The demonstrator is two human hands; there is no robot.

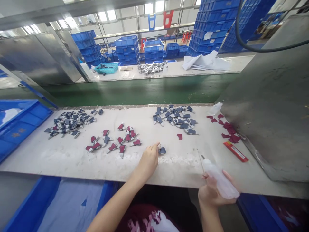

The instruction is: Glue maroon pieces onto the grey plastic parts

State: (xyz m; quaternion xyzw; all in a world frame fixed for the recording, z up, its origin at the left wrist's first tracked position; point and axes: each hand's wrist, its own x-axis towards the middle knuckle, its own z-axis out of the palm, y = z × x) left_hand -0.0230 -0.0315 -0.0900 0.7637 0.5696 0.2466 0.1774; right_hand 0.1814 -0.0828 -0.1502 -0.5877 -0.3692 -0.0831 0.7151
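Note:
My left hand (149, 161) pinches a small dark blue-grey part (162, 150) at its left end, low over the worktable (169, 174). In my right hand (213, 191) is a translucent white squeeze bottle (220, 180), its thin metal nozzle pointing up and left. A single flat red piece (179, 137) lies beyond the dark part. Red-topped parts (122, 149) are scattered left of my left hand. Dark parts lie in a pile (177, 117) behind my hands and in another (70, 122) at the far left.
Flat red pieces (230, 129) and a red box (236, 151) lie at the right by a metal panel (272, 112). Blue bins (19, 122) stand at the left. Beyond the green belt (145, 90) are silvery parts (152, 68) and a teal basket (106, 68).

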